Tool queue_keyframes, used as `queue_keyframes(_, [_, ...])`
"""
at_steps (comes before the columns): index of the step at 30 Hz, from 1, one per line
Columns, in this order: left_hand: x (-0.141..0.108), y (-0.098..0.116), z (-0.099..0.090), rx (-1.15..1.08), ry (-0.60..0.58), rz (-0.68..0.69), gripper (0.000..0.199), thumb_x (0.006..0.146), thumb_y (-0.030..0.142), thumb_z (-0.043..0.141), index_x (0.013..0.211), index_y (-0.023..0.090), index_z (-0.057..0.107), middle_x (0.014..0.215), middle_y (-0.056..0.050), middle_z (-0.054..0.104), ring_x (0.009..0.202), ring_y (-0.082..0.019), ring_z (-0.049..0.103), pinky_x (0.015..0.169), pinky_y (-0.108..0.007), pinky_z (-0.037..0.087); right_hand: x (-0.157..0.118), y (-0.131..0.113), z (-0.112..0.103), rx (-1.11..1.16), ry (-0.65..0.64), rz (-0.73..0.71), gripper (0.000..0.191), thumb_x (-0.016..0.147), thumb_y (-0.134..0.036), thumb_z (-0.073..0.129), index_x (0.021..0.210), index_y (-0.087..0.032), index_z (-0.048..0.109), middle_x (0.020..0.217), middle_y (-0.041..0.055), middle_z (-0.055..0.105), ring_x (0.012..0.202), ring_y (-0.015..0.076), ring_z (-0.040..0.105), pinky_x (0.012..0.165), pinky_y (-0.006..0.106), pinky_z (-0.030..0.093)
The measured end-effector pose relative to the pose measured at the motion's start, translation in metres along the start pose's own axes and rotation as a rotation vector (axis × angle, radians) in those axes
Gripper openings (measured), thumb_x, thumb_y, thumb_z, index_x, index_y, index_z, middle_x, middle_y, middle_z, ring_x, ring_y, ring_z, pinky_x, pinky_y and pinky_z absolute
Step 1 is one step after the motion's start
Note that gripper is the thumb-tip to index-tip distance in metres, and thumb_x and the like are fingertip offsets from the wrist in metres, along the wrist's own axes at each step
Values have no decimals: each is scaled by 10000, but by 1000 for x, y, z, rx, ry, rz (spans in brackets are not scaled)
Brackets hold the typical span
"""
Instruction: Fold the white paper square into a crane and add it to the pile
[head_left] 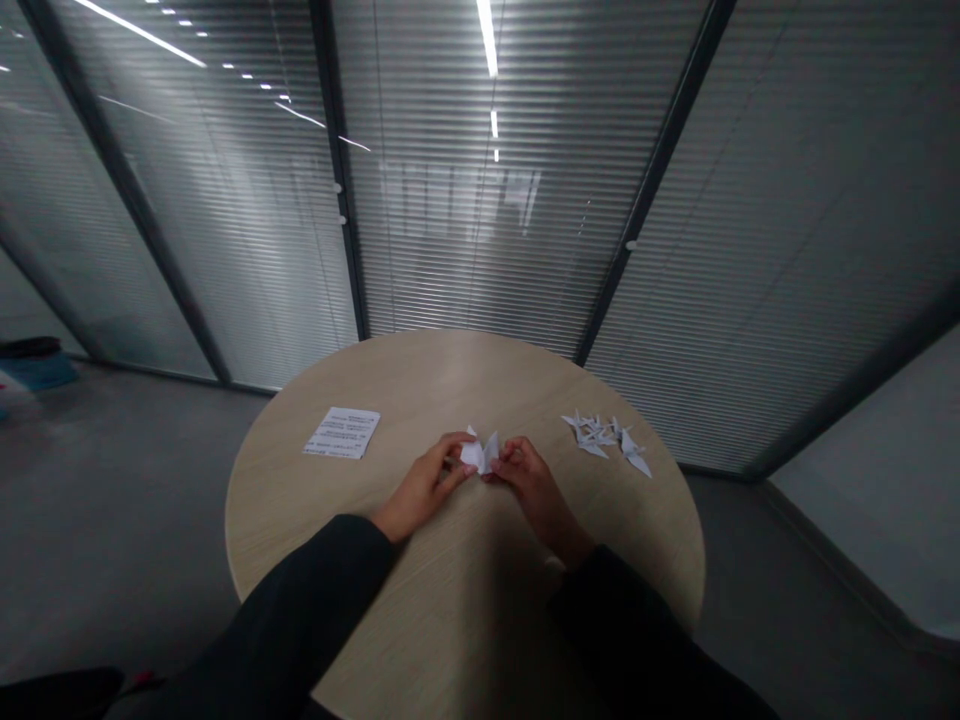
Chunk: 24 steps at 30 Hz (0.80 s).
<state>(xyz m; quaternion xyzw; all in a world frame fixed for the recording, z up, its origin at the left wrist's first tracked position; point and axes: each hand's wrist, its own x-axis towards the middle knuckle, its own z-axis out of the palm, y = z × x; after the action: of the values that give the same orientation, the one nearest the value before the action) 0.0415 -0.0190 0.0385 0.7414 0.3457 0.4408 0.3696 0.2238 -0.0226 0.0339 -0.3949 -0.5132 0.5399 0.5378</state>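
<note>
Between my hands is a small white folded paper crane (481, 455), with pointed flaps standing up, just above or on the round table. My left hand (429, 482) pinches its left side between thumb and fingers. On the other side, my right hand (534, 487) has its fingertips closed on the right flap. A little pile of finished paper cranes (592, 433) lies right of my right hand, with one crane (634, 453) at its right edge. Left of my left hand lies a stack of printed paper sheets (343, 433).
The round wooden table (465, 370) stands close to a glass partition with blinds (480, 250) and dark frames. A white wall (885, 500) rises at the right. A blue object with a dark top (37, 368) sits on the grey floor at far left.
</note>
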Motion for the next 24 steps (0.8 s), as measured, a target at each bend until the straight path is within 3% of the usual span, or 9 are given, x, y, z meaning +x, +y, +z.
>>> queue_keyframes(6, [-1,1,-4,179,19,135,196,870,265,600,1044,189,645,945,-66,605,900,-192,580,852,-356,463,-5,-5,-1,164,-91,97,302,698,-394,720,787,-237,478,766,-14,604,640,156,632,692,319,531])
queue_keyframes(12, [3,-1,-8,199,259,190,126,828,305,654,798,189,691,895,-55,554,899,-195,549,828,-340,451,-5,-4,1,109,-170,90,263,757,-424,678,883,-212,588,758,5,630,700,164,630,732,326,514])
queue_keyframes(15, [5,-1,-8,100,245,138,133,834,301,636,792,176,652,876,-52,605,866,-186,574,811,-327,457,-3,-1,0,-96,-113,-49,251,768,-400,672,924,-208,629,735,4,620,692,164,603,692,309,501])
queue_keyframes(20, [4,0,-4,23,192,5,150,825,312,624,822,164,642,813,-42,649,796,-176,599,755,-298,468,-4,1,-1,-513,90,-464,118,799,-339,663,852,-238,694,886,40,584,791,174,575,714,305,494])
queue_keyframes(24, [2,3,-3,44,174,22,151,827,312,621,833,165,655,823,-45,664,804,-174,607,762,-293,472,-9,0,3,-675,88,-595,103,867,-325,602,861,-238,657,850,35,615,781,176,574,732,310,483])
